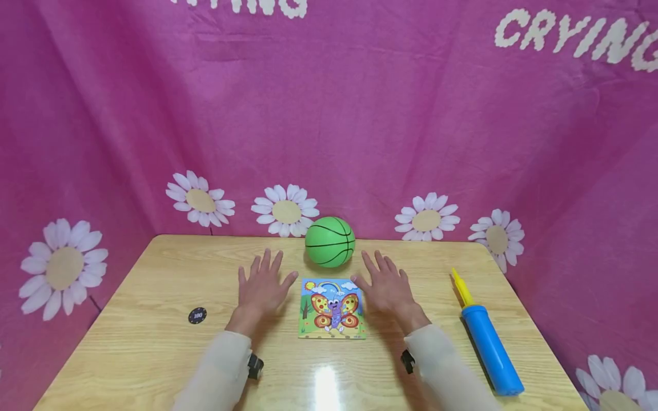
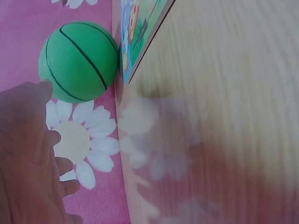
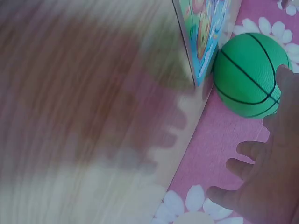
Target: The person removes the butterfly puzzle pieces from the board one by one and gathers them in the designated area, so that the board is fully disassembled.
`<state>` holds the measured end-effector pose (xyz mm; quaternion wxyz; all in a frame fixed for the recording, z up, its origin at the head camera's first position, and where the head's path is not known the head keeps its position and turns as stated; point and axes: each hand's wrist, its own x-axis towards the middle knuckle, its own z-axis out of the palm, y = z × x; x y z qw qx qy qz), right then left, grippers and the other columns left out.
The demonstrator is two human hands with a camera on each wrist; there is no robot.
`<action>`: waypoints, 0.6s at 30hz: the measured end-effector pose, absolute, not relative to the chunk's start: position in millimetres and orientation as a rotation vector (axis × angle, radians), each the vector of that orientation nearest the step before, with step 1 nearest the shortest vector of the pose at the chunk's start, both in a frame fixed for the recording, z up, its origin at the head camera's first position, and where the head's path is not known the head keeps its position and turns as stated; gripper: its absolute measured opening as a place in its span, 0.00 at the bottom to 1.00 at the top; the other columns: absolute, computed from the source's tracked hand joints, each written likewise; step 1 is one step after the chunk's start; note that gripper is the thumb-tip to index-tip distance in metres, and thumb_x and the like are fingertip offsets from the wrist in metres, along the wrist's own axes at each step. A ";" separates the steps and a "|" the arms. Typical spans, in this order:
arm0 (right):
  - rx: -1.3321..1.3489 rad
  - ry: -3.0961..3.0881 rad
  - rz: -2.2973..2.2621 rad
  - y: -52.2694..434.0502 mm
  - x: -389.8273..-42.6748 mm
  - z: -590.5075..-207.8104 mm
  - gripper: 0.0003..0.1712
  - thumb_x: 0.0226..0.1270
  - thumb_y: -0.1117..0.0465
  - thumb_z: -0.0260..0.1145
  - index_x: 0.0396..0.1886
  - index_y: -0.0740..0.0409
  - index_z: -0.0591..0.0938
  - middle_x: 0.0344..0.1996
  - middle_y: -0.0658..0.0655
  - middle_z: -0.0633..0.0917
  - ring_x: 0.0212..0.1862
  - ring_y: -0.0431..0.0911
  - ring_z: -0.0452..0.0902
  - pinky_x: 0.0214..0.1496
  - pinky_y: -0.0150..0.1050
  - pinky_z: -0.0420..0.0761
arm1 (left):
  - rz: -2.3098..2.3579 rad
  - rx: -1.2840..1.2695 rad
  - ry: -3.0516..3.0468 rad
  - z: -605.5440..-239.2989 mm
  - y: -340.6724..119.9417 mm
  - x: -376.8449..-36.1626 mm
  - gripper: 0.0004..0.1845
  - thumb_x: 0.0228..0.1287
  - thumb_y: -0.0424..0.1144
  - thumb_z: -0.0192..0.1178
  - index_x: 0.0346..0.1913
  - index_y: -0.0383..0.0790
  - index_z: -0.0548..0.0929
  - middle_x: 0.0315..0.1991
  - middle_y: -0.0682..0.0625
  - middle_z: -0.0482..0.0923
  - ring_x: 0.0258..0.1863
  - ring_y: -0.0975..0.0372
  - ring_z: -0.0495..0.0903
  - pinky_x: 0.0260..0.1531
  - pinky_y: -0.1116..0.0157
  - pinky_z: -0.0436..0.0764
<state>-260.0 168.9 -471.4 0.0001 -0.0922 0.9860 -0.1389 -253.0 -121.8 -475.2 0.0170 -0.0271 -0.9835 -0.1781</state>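
The square butterfly picture puzzle board (image 1: 332, 309) lay flat at the wooden table's (image 1: 154, 342) middle, butterfly upright toward the person. The left hand (image 1: 262, 288) and right hand (image 1: 386, 288) flanked it, palms down, fingers spread, grasping nothing.

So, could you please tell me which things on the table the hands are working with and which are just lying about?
In hand:
- butterfly puzzle, between the left hand and right hand, both spread open
- green ball, just beyond the fingertips

Lying about:
- blue and yellow pump, at the right edge
- black chip, at the left
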 end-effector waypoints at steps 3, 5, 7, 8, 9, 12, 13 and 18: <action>-0.309 3.098 -0.429 164.4 -256.3 -473.1 0.43 0.71 0.30 0.42 0.78 0.42 0.50 0.78 0.59 0.53 0.77 0.61 0.48 0.72 0.68 0.54 | -0.574 -0.087 -3.042 -478.4 -117.3 -249.7 0.40 0.69 0.68 0.39 0.77 0.50 0.52 0.79 0.43 0.45 0.76 0.42 0.48 0.70 0.33 0.42; -0.319 3.092 -0.436 161.7 -253.7 -473.3 0.42 0.70 0.30 0.43 0.78 0.42 0.50 0.78 0.59 0.53 0.77 0.61 0.49 0.72 0.68 0.54 | -0.587 -0.083 -3.039 -480.7 -114.6 -247.6 0.40 0.69 0.68 0.39 0.77 0.51 0.52 0.79 0.43 0.45 0.76 0.43 0.48 0.70 0.33 0.42; -0.321 3.087 -0.437 159.5 -251.4 -473.2 0.43 0.70 0.30 0.43 0.78 0.42 0.50 0.78 0.59 0.53 0.77 0.61 0.49 0.72 0.67 0.55 | -0.601 -0.079 -3.043 -483.3 -112.6 -245.5 0.40 0.69 0.67 0.39 0.77 0.51 0.52 0.79 0.44 0.45 0.76 0.43 0.48 0.70 0.33 0.42; -0.325 3.084 -0.445 158.5 -250.2 -473.1 0.43 0.70 0.30 0.43 0.78 0.42 0.51 0.77 0.59 0.53 0.76 0.61 0.49 0.72 0.67 0.55 | -0.606 -0.078 -3.045 -484.7 -111.5 -244.7 0.40 0.69 0.67 0.39 0.77 0.51 0.52 0.79 0.44 0.45 0.76 0.43 0.48 0.70 0.33 0.42; -0.329 3.085 -0.449 157.6 -249.3 -473.5 0.43 0.70 0.30 0.43 0.78 0.42 0.51 0.77 0.59 0.53 0.76 0.61 0.50 0.72 0.67 0.55 | -0.613 -0.078 -3.047 -485.9 -110.6 -243.8 0.40 0.69 0.67 0.39 0.77 0.52 0.52 0.79 0.44 0.46 0.76 0.43 0.48 0.70 0.33 0.42; -0.349 3.092 -0.445 154.6 -246.8 -475.5 0.42 0.70 0.30 0.44 0.78 0.43 0.52 0.77 0.59 0.55 0.76 0.60 0.50 0.72 0.66 0.56 | -0.646 -0.080 -3.042 -489.2 -108.1 -240.9 0.40 0.69 0.67 0.40 0.77 0.51 0.52 0.78 0.44 0.47 0.76 0.43 0.48 0.70 0.33 0.42; -0.360 3.096 -0.447 153.4 -246.2 -476.6 0.42 0.70 0.31 0.44 0.78 0.43 0.52 0.77 0.60 0.56 0.76 0.60 0.51 0.72 0.66 0.57 | -0.654 -0.081 -3.043 -490.3 -107.3 -239.9 0.39 0.69 0.67 0.40 0.77 0.51 0.53 0.78 0.44 0.47 0.76 0.43 0.48 0.70 0.33 0.42; -0.397 3.096 -0.461 144.7 -240.9 -480.3 0.41 0.70 0.32 0.46 0.77 0.42 0.54 0.75 0.59 0.59 0.76 0.59 0.52 0.72 0.65 0.58 | -0.697 -0.090 -3.068 -495.1 -104.0 -234.1 0.39 0.69 0.66 0.42 0.77 0.51 0.53 0.78 0.44 0.47 0.76 0.44 0.48 0.71 0.34 0.42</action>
